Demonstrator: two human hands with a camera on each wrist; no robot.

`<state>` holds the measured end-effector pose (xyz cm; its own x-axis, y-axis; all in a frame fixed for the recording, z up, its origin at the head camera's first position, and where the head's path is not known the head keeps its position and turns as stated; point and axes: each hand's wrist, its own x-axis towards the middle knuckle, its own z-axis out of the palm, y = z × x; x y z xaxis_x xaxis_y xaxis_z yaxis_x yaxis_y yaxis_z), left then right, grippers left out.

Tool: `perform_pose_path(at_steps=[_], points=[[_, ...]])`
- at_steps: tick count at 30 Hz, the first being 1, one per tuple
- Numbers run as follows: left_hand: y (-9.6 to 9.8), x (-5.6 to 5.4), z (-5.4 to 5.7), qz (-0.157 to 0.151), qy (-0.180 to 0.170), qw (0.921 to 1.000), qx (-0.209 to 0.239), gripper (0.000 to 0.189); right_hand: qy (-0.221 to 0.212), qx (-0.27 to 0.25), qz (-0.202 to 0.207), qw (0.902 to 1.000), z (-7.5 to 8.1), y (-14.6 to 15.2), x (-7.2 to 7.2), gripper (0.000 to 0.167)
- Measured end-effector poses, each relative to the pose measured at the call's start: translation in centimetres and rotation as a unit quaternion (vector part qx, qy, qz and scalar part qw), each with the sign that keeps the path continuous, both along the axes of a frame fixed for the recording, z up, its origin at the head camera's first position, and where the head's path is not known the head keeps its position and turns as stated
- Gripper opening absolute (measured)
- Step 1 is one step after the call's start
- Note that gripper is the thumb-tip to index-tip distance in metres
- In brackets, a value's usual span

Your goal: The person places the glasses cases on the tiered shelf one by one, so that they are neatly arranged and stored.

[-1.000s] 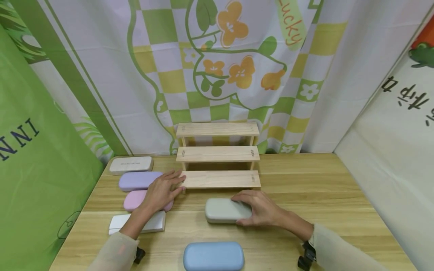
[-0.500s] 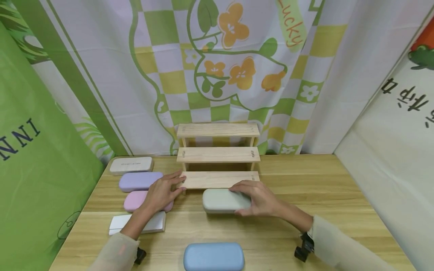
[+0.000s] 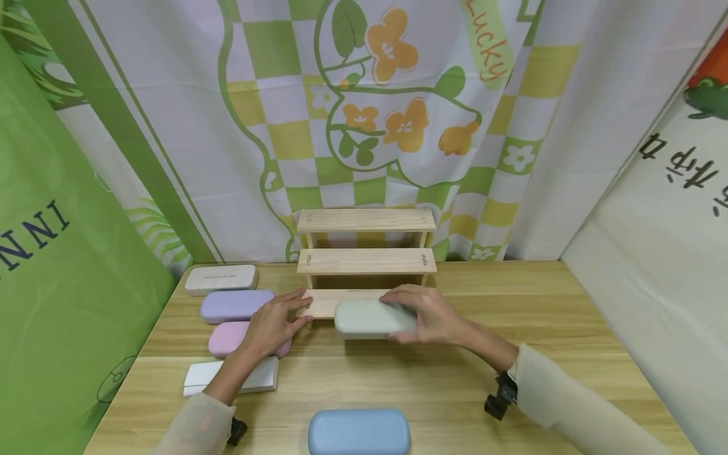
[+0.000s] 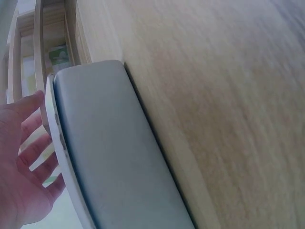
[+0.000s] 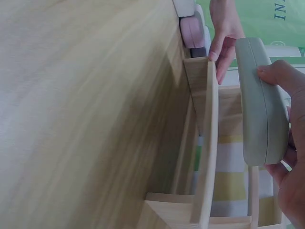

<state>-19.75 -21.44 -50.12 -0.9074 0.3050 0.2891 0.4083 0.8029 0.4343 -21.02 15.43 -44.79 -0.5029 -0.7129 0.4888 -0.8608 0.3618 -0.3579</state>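
Observation:
My right hand (image 3: pixel 429 314) grips the right end of a pale green glasses case (image 3: pixel 364 318), thumb in front and fingers behind. In the right wrist view the case (image 5: pixel 263 107) is held apart from and above the lowest board (image 5: pixel 209 143) of a three-step wooden rack (image 3: pixel 366 260). From the head, it covers part of that board. My left hand (image 3: pixel 272 325) rests on the board's left end with fairly straight fingers, thumb by the front edge. The left wrist view shows this hand (image 4: pixel 24 162) behind a large pale case (image 4: pixel 114 143).
Left of the rack lie a white case (image 3: pixel 220 279), a purple case (image 3: pixel 233 306), a pink case (image 3: pixel 226 338) and a white flap case (image 3: pixel 261 376). A blue case (image 3: pixel 358 432) lies at the table's (image 3: pixel 512 379) front. A patterned curtain (image 3: pixel 387 170) hangs behind the rack.
My right hand has lifted the pale green glasses case off the table and carried it forward and slightly left, over the lowest board's front edge. My left hand has stayed in place.

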Motion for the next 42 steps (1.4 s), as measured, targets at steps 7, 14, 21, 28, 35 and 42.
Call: perform_pose_path(at_steps=[7, 14, 21, 28, 35, 42], points=[[0.0, 0.0, -0.1, 0.003, -0.004, 1.0000, -0.002, 0.045, -0.002, -0.015, -0.014, 0.9998, 1.1, -0.8, -0.9, 0.061], [0.1, -0.1, -0.2, 0.002, 0.001, 1.0000, 0.001, 0.044, -0.038, -0.023, -0.025, 0.9987, 1.7, -1.0, -2.0, 0.062], [0.1, -0.1, 0.0, 0.000, -0.002, 1.0000, 0.007, 0.044, -0.034, -0.038, -0.024, 0.9984, 2.2, -1.3, -3.0, 0.062], [0.1, -0.1, 0.1, 0.001, -0.012, 0.9999, 0.006, 0.044, -0.048, -0.045, -0.030, 0.9974, 2.9, -1.9, -3.6, 0.062], [0.1, -0.2, 0.1, -0.001, -0.008, 1.0000, -0.001, 0.043, -0.051, -0.052, -0.034, 0.9968, 4.0, -2.7, -4.4, 0.062], [0.2, -0.1, 0.2, -0.004, -0.017, 0.9998, 0.005, 0.043, -0.058, -0.058, -0.031, 0.9962, 5.1, -3.6, -5.3, 0.063]])
